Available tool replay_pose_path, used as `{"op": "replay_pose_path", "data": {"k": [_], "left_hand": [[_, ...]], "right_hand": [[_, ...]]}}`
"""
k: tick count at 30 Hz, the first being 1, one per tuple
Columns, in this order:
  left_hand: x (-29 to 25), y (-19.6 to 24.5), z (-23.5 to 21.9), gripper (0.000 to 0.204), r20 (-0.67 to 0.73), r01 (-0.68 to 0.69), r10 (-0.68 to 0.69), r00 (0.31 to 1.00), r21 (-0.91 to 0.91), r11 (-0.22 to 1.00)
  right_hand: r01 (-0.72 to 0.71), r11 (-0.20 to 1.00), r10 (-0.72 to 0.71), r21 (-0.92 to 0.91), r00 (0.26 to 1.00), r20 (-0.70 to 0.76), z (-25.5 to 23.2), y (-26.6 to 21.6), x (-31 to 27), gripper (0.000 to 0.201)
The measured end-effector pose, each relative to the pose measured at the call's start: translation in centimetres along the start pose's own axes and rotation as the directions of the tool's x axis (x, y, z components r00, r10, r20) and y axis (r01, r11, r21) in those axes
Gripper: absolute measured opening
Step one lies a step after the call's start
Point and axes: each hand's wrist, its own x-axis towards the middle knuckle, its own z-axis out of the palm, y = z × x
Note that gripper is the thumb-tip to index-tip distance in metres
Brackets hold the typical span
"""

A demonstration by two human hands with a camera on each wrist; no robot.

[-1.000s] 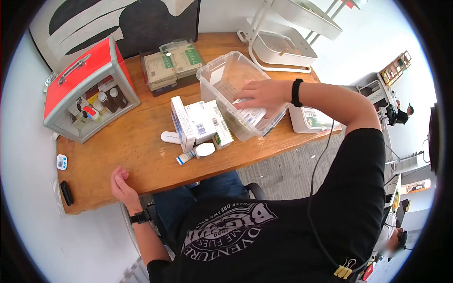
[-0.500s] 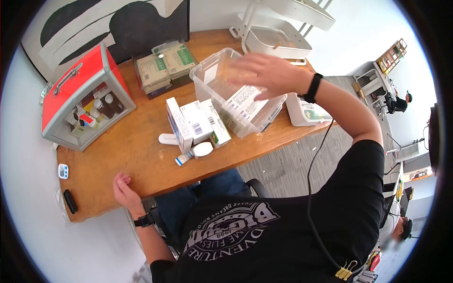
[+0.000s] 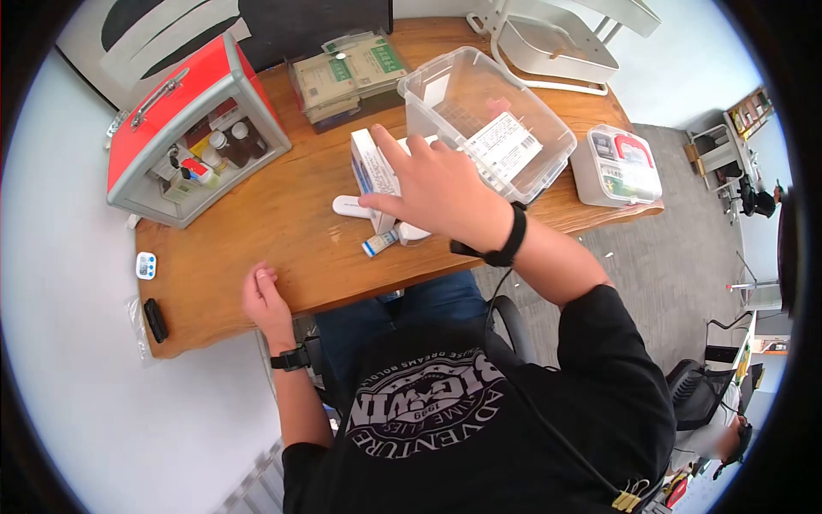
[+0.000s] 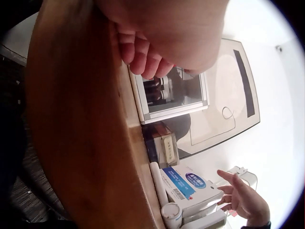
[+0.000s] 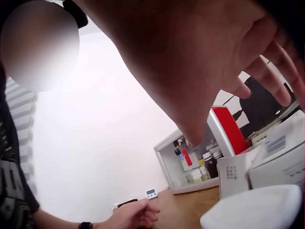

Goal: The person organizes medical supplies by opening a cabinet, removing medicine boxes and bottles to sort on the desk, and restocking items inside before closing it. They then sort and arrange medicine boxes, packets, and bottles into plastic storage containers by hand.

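Note:
My right hand [image 3: 441,193] hangs over the white medicine boxes [image 3: 374,176], thumb and forefinger spread, nothing held. From the left wrist view, its fingers are right beside the box with a blue label [image 4: 183,183]. A printed white box [image 3: 505,146] lies in the clear plastic bin [image 3: 555,158]. Beneath my right hand are a white bottle [image 3: 413,234], partly hidden, a small blue-and-white bottle [image 3: 380,242] and a white oblong device [image 3: 350,206]. My left hand [image 3: 266,300] rests at the table's front edge, fingers loosely curled and holding nothing.
A red-topped medicine case [image 3: 193,128] with bottles inside stands on the left. Behind the boxes sits an open tray of packets [image 3: 355,73]. A lidded white box [image 3: 616,167] is on the right, near a white rack [image 3: 552,51]. A small timer [image 3: 146,265] lies far left.
My right hand has let go of the printed white box in the bin, lifted out and swung left over the other medicine boxes. My left hand stays at the table edge.

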Motion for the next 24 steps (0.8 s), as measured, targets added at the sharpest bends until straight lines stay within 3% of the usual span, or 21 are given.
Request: {"op": "replay_pose_path", "data": {"k": [1,3,7,9,10,12,16,18,22,24], "left_hand": [[-0.1,0.0,-0.1,0.029,-0.001,-0.007,0.007,1.0,0.008,1.0],[-0.1,0.1,-0.1,0.028,0.005,0.006,-0.006,1.0,-0.011,1.0],[-0.2,-0.2,-0.1,0.026,0.012,-0.011,0.011,1.0,-0.005,1.0],[-0.2,0.0,0.0,0.025,0.02,-0.006,0.007,1.0,-0.032,0.999],[-0.2,0.0,0.1,0.025,0.02,-0.011,0.011,1.0,-0.036,0.999],[-0.2,-0.2,0.1,0.023,0.028,-0.014,0.014,1.0,0.003,1.0],[-0.2,-1.1,0.0,0.021,0.035,-0.079,0.077,0.996,0.06,0.995],[-0.1,-1.0,0.2,0.02,0.041,-0.083,0.079,0.996,0.094,0.992],[0.0,-0.5,0.2,0.019,0.041,-0.076,0.073,0.996,0.081,0.994],[0.3,-0.1,0.2,0.02,0.133,-0.069,0.054,0.99,0.114,0.991]], "right_hand": [[-0.001,1.0,0.001,0.009,1.0,-0.006,0.9,-0.4,0.6,0.092],[-0.029,0.988,0.037,-0.153,0.998,0.048,1.8,-1.2,1.7,0.091],[-0.037,0.988,0.058,-0.15,0.989,0.134,2.1,-1.8,2.2,0.087],[0.018,0.996,-0.005,-0.086,0.989,0.151,1.8,-1.9,1.9,0.081],[0.016,0.996,-0.003,-0.089,0.989,0.146,2.0,-1.7,1.6,0.081],[0.081,0.992,-0.085,0.101,0.996,0.035,2.7,-1.3,0.9,0.076],[0.075,0.987,-0.075,0.144,0.997,-0.007,3.2,-1.4,0.2,0.072],[0.147,0.977,-0.134,0.154,0.987,-0.088,4.1,-1.5,-0.1,0.066],[0.173,0.968,-0.159,0.181,0.983,-0.088,4.2,-2.6,-0.4,0.061],[0.18,0.971,-0.176,0.159,0.984,-0.039,4.5,-3.4,-0.4,0.051]]}}
